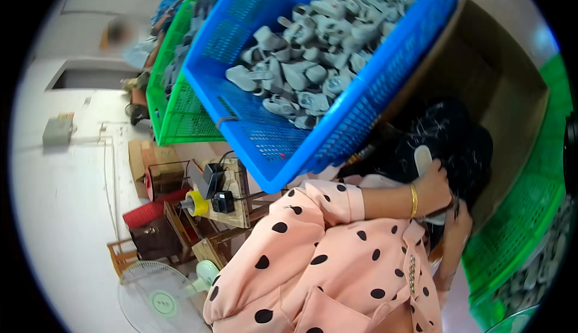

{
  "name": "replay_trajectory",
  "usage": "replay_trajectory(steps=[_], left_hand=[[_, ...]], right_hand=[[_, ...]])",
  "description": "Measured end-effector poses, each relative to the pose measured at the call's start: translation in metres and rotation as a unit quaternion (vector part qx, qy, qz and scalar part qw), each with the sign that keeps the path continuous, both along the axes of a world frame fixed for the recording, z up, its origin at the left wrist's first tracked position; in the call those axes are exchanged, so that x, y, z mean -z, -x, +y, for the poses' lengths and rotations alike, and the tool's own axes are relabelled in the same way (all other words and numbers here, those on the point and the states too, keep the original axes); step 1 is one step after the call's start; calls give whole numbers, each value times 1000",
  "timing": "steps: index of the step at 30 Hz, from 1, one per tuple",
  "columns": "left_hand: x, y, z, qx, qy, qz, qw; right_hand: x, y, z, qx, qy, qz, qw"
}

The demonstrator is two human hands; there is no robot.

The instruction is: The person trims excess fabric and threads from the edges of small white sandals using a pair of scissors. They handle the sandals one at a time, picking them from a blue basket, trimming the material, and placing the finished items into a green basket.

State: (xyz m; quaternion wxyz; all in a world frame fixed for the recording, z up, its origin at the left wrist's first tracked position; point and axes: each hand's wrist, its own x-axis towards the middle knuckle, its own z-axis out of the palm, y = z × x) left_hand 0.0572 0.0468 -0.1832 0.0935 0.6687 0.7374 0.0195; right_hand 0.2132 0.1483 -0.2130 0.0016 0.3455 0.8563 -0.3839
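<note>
We see the right hand [453,237] low beside the bag [448,146], grip hidden, so we cannot tell. Above it the left hand [435,184] clamps a grey sole [423,157] against the bag. Beyond, a blue crate [337,134] holds grey parts [313,62].

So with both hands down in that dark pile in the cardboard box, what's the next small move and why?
Probably lift the pale grey sole clear of the black pile. The left hand, with the gold bangle, already seems to grip its lower end, the right hand sits just below, and the sole's tip stands free above the fingers.
</note>
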Motion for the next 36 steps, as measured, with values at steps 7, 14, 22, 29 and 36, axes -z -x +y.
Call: replay_trajectory(steps=[7, 14, 22, 29, 36], left_hand=[[8, 0, -3, -24, 50, -67, 996], [25, 4, 9, 22, -30, -42, 998], [12, 39, 3, -11, 30, -237, 971], [20, 40, 2, 7, 25, -247, 969], [19, 51, 11, 22, 65, -234, 970]], right_hand=[[-4, 4, -9, 12, 41, 21, 999], [26, 0, 2, 38, 56, 72, 995], [-22, 19, -1, 9, 48, -14, 999], [-11, 26, 2, -20, -64, -21, 998], [-27, 17, 10, 8, 67, -43, 997]])
